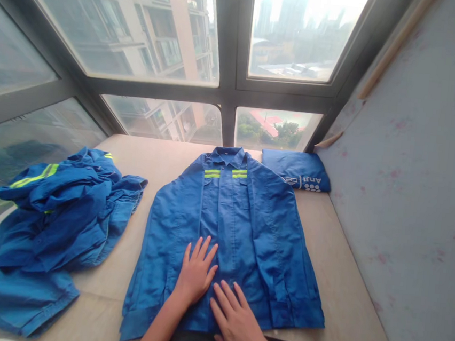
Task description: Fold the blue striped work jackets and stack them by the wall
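Note:
A blue work jacket [232, 208] lies front side up, its collar toward the window and its sleeves laid down along both sides. Yellow-green reflective strips cross its chest. My left hand [197, 272] rests flat on the lower front of the jacket, fingers spread. Nearer the hem and to the right, my right hand [233, 316] lies on the cloth with its fingers stretched out. Neither hand grips anything.
A crumpled pile of blue garments [62, 219] lies at the left on the pale tabletop [347, 268]. Behind the jacket at the right is a folded blue garment [296, 169] with white print. Windows stand behind, and a patterned wall [419, 183] bounds the right side.

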Demonstrator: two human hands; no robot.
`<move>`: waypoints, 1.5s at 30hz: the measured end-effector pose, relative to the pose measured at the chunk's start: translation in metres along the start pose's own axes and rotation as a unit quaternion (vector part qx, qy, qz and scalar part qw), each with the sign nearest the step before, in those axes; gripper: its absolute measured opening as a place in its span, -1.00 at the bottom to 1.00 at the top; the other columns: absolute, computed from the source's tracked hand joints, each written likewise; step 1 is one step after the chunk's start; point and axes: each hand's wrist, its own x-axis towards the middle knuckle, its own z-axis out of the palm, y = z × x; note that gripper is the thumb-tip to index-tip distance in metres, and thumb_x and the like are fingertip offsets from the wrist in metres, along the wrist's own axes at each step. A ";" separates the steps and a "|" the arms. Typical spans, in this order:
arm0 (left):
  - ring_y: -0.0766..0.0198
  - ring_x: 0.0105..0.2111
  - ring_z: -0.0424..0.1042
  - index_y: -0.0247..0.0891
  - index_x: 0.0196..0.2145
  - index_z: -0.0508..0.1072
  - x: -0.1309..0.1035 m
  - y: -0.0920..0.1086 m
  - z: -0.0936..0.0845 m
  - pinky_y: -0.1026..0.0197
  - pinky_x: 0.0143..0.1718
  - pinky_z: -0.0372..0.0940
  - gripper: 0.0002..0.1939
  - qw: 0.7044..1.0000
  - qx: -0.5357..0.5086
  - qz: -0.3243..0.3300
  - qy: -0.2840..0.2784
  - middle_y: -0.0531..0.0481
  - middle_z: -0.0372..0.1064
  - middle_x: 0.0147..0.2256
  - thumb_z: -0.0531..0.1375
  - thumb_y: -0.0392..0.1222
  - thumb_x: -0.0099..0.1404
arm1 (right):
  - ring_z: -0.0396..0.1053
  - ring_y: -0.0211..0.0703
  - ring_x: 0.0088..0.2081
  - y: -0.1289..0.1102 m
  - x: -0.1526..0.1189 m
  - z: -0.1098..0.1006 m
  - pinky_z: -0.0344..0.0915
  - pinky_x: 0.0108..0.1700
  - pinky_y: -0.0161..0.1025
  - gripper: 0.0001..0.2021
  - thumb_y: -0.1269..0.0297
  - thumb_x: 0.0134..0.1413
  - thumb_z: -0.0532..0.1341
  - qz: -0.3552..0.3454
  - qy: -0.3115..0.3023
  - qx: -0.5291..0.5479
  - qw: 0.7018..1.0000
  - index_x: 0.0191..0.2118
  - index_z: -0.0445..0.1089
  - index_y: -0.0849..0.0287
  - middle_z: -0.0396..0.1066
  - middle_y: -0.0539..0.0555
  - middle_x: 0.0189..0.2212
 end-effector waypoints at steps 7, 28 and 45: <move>-0.04 0.35 -0.04 -0.06 0.33 0.14 0.004 0.002 0.001 -0.23 0.30 -0.06 -0.43 0.999 -0.017 0.032 0.007 -0.09 0.00 0.35 0.03 -0.12 0.39 | -0.17 0.09 0.40 -0.002 -0.003 -0.006 -0.17 0.40 0.01 -0.25 0.11 0.18 0.18 0.009 0.012 0.012 1.000 0.40 -0.07 0.18 -0.21 0.21 0.40; 0.01 0.37 -0.12 -0.17 0.36 0.05 0.089 0.004 0.019 -0.21 0.34 -0.23 -0.40 1.000 0.017 0.014 0.013 -0.15 0.00 0.35 -0.05 -0.02 0.42 | 0.25 0.08 0.21 0.006 -0.018 0.031 0.20 0.24 -0.07 -0.41 -0.08 0.17 0.16 -0.063 0.142 -0.109 0.982 0.20 0.30 0.19 0.28 0.20 0.22; 0.14 -0.05 0.48 -0.18 0.11 0.40 0.041 0.165 -0.018 0.08 0.04 0.37 -0.60 0.851 -0.516 -0.016 -0.097 -0.16 0.47 -0.01 0.06 -0.11 0.35 | 0.50 0.10 -0.12 0.141 -0.140 -0.031 0.47 -0.08 0.00 -0.42 -0.05 0.06 0.18 0.499 0.359 0.234 0.753 0.14 0.32 0.18 0.43 0.27 0.00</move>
